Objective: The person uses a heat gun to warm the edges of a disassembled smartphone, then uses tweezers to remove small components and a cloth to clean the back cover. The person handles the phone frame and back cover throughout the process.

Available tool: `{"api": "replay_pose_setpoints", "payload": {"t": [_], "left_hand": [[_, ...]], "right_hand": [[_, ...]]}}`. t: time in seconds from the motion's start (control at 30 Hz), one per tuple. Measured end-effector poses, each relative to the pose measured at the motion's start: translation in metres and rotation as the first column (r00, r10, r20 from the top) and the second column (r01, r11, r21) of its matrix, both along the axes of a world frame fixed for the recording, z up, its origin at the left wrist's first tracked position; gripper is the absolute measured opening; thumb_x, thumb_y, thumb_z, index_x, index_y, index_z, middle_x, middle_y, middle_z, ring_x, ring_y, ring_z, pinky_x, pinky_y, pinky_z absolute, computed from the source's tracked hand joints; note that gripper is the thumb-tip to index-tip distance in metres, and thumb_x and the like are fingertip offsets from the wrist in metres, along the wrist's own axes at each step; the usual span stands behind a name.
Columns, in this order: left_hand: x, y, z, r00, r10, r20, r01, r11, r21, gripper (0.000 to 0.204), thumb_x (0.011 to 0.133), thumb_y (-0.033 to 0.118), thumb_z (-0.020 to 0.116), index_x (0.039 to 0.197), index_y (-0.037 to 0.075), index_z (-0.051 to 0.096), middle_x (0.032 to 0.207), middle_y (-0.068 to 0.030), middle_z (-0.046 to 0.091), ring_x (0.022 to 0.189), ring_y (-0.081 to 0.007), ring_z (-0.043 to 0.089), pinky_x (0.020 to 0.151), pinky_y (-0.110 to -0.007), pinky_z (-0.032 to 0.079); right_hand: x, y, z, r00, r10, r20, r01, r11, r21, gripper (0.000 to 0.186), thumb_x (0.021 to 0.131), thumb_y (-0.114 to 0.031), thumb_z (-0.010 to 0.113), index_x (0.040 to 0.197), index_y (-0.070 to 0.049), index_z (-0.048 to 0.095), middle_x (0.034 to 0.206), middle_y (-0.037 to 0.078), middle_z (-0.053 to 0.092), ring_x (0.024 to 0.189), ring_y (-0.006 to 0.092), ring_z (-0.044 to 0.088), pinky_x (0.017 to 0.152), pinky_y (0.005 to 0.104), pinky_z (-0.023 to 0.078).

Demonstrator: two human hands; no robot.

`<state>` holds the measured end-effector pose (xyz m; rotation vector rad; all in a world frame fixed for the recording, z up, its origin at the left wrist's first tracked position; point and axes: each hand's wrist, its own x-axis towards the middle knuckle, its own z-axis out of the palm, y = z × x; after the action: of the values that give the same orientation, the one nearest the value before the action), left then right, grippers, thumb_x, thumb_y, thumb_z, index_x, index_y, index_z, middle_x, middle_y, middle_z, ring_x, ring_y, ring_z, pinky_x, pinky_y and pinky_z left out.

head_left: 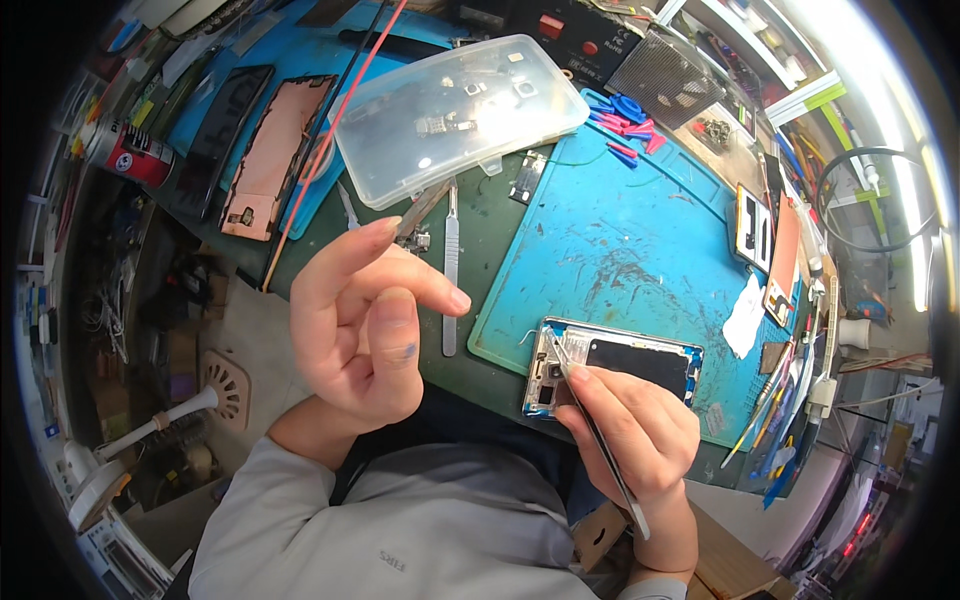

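My right hand [645, 430] grips a pair of metal tweezers [610, 460] between thumb and fingers. The tweezers' tips reach down to the upper left part of an opened phone [688, 352], which lies on a blue work mat [590, 255]. Inside the phone a large black battery [625, 357] shows, and my right fingers cover part of its lower side. Raised to the left of the phone, my left hand [365, 330] holds nothing that I can see. Its fingers are loosely bent and apart, with a blue smudge on one. Under it lies a scalpel-like tool [451, 270].
A translucent lidded box [400, 130] with small parts stands beyond my left hand. Pink and blue caps [628, 128] sit on the mat's far side. Phone panels [280, 150] lie far left. White tissue [743, 315] and several thin tools [770, 410] line the right.
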<state>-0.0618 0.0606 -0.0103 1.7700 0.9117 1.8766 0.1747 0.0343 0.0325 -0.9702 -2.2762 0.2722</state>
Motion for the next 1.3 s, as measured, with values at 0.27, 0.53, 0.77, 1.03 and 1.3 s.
{"api": "replay_pose_setpoints", "payload": {"t": [0.27, 0.53, 0.77, 1.03, 1.3], "left_hand": [[0.0002, 0.0015, -0.0016, 1.0, 0.011, -0.01, -0.011, 1.0, 0.01, 0.042, 0.104, 0.012, 0.047, 0.138, -0.01, 0.036, 0.081, -0.0132, 0.068, 0.068, -0.014, 0.062, 0.067, -0.025, 0.049], [-0.0017, 0.0014, -0.0014, 0.999, 0.028, -0.031, -0.027, 0.999, 0.017, 0.044, 0.103, 0.011, 0.047, 0.14, -0.009, 0.034, 0.083, -0.0125, 0.068, 0.069, -0.0141, 0.061, 0.068, -0.025, 0.049], [-0.0013, 0.0014, -0.0014, 0.999, 0.02, -0.039, -0.02, 1.0, 0.004, 0.044, 0.102, 0.007, 0.046, 0.141, -0.009, 0.033, 0.084, -0.0125, 0.068, 0.071, -0.0138, 0.061, 0.069, -0.025, 0.049], [-0.0005, 0.0014, -0.0008, 1.0, 0.02, -0.022, -0.02, 1.0, 0.009, 0.046, 0.101, 0.006, 0.046, 0.142, -0.009, 0.033, 0.084, -0.0127, 0.068, 0.072, -0.0133, 0.061, 0.07, -0.025, 0.049], [0.0016, 0.0004, -0.0004, 1.0, 0.023, -0.01, -0.024, 1.0, -0.011, 0.046, 0.101, 0.005, 0.046, 0.142, -0.008, 0.033, 0.085, -0.013, 0.068, 0.074, -0.0138, 0.062, 0.072, -0.025, 0.048]], "right_hand": [[0.0003, 0.0012, -0.0001, 1.0, -0.001, 0.014, 0.001, 1.0, 0.008, 0.029, 0.079, -0.009, 0.08, 0.104, 0.003, 0.072, 0.092, 0.011, 0.072, 0.076, 0.022, 0.072, 0.062, 0.0288, 0.055], [-0.003, -0.0012, 0.0009, 1.0, -0.029, 0.0, 0.029, 1.0, -0.008, 0.026, 0.078, -0.008, 0.08, 0.1, 0.003, 0.073, 0.09, 0.014, 0.073, 0.077, 0.026, 0.073, 0.067, 0.0309, 0.057], [0.0005, -0.0001, -0.0063, 0.998, -0.024, -0.055, 0.024, 1.0, -0.003, 0.029, 0.079, -0.008, 0.08, 0.104, 0.003, 0.072, 0.092, 0.011, 0.073, 0.076, 0.0219, 0.072, 0.063, 0.028, 0.054], [-0.0021, -0.0021, -0.0023, 0.997, -0.044, -0.056, 0.042, 0.999, -0.034, 0.024, 0.08, -0.006, 0.078, 0.101, 0.003, 0.072, 0.091, 0.015, 0.074, 0.078, 0.0266, 0.073, 0.068, 0.0312, 0.057], [-0.0006, -0.0068, -0.0054, 0.982, -0.128, -0.137, 0.131, 0.991, 0.012, 0.025, 0.079, 0.002, 0.076, 0.103, 0.007, 0.071, 0.09, 0.017, 0.072, 0.076, 0.0261, 0.072, 0.066, 0.0307, 0.058]]}}
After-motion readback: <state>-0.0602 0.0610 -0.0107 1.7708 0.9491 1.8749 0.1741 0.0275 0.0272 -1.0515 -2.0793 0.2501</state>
